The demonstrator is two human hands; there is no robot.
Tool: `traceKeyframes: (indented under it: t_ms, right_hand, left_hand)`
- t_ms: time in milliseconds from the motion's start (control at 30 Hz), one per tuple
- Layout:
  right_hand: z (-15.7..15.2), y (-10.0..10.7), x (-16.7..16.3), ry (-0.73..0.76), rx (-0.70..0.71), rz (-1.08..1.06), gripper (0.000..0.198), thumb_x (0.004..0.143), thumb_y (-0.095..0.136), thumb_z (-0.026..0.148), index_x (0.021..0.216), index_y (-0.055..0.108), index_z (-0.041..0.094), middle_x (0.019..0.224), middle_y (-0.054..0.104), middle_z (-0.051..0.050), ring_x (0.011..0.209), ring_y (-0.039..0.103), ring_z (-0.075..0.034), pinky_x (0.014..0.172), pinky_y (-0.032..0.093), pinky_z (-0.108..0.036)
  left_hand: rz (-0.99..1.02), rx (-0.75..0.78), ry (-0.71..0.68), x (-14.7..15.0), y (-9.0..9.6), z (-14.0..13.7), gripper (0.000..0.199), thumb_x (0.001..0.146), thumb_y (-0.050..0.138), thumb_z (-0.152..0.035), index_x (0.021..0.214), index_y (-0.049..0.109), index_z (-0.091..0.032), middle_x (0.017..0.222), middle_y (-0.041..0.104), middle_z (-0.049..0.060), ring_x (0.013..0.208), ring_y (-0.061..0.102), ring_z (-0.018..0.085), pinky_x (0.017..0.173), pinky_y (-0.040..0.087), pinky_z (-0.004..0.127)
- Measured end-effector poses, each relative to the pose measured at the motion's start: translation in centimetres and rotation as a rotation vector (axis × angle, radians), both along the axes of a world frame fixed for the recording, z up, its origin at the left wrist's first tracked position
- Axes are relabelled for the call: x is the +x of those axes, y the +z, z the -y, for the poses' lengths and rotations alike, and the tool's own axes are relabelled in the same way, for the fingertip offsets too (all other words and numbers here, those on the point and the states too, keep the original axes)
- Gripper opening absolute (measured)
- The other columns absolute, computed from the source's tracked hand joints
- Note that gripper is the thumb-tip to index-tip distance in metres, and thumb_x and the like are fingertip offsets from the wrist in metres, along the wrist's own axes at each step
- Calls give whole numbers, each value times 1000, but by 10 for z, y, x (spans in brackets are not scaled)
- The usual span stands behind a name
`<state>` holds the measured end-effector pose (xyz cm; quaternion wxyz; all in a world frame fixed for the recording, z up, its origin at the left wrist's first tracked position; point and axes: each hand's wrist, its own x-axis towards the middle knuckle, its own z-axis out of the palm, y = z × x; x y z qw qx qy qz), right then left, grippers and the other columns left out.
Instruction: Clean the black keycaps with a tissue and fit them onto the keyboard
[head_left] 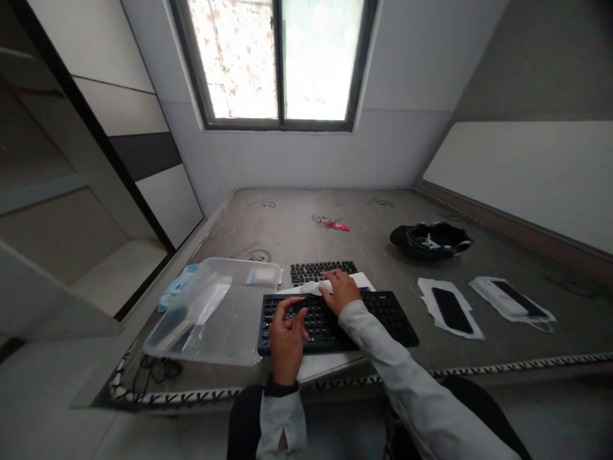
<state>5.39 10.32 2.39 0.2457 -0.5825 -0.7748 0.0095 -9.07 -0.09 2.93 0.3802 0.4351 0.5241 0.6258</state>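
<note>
A black keyboard (330,329) lies crosswise in front of me, on a white sheet at the mattress edge. Over its left part, my left hand (288,326) pinches a small black keycap (301,305) between thumb and forefinger. My right hand (342,291) reaches across the keyboard's upper edge, thumb and fingers apart, beside a crumpled white wipe (312,287). Nothing shows in its grip, though the palm side is hidden. Just behind, black keycaps (311,271) lie in rows. The right forearm covers part of the keyboard.
A clear plastic box (205,348) stands at left, with a blue packet (175,287) beside it and a black cable (156,370) in front. On the right lie two phones (451,310) (514,297) on white cloths and a black cap (431,241). A red item (335,224) lies farther back.
</note>
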Motion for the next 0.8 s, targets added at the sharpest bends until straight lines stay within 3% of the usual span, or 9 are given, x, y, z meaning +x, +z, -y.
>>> traceKeyframes:
  t_ms: [67, 167, 233, 333, 467, 533, 667, 800]
  right_hand:
    - [-11, -6, -8, -41, -87, 53, 36, 74, 66, 32, 109, 65, 23, 108, 62, -9, 101, 53, -26, 86, 37, -36]
    - [-17, -13, -14, -58, -160, 36, 15, 74, 67, 33, 86, 72, 25, 101, 65, -6, 99, 55, -24, 85, 36, -37]
    - [-12, -11, -14, -50, -103, -69, 10, 76, 65, 32, 76, 72, 25, 98, 66, -5, 96, 57, -23, 84, 35, -38]
    - [6, 2, -12, -14, -21, -340, 20, 80, 60, 37, 74, 70, 21, 87, 68, -4, 80, 61, -19, 77, 41, -34]
    - [41, 26, -8, 51, -124, -671, 32, 81, 56, 48, 86, 70, 20, 75, 70, -3, 66, 63, -18, 62, 47, -28]
    - [57, 34, -6, 133, -159, -726, 32, 81, 57, 47, 92, 70, 20, 79, 71, -4, 69, 64, -18, 63, 49, -29]
    - [78, 40, 1, 377, -75, -612, 27, 87, 54, 37, 106, 69, 25, 89, 69, -5, 80, 62, -18, 74, 49, -30]
    - [87, 43, 14, 514, 4, -421, 37, 92, 46, 31, 128, 54, 27, 85, 61, -5, 79, 58, -17, 73, 49, -31]
  left_hand:
    - [-6, 10, -10, 0, 0, 0, 31, 80, 62, -38, 104, 56, -19, 71, 58, -4, 40, 46, 4, 40, 36, 14]
    - [14, 17, -4, -2, 0, 1, 31, 79, 62, -39, 103, 56, -20, 80, 60, -2, 40, 46, 3, 39, 36, 14]
    - [31, 20, 6, -5, 0, 1, 32, 79, 62, -40, 103, 56, -20, 86, 61, -1, 40, 46, 2, 38, 35, 14]
    - [12, 14, 13, -9, -1, 1, 33, 80, 61, -41, 104, 57, -19, 85, 62, 0, 40, 46, 3, 38, 35, 15]
    - [-130, 9, 22, -5, 2, 3, 33, 81, 60, -40, 105, 62, -18, 59, 58, -4, 43, 50, 8, 43, 38, 17]
    - [-181, 26, 24, 2, 3, 3, 29, 81, 60, -37, 104, 64, -18, 62, 62, -2, 48, 55, 11, 49, 42, 19]
    - [-151, 60, -8, 18, 7, 5, 21, 83, 55, -26, 100, 66, -17, 87, 69, 5, 64, 62, 14, 60, 47, 23]
    - [-83, 90, -146, 24, 15, 9, 23, 84, 53, -23, 101, 68, -17, 94, 70, 5, 76, 63, 17, 69, 49, 24]
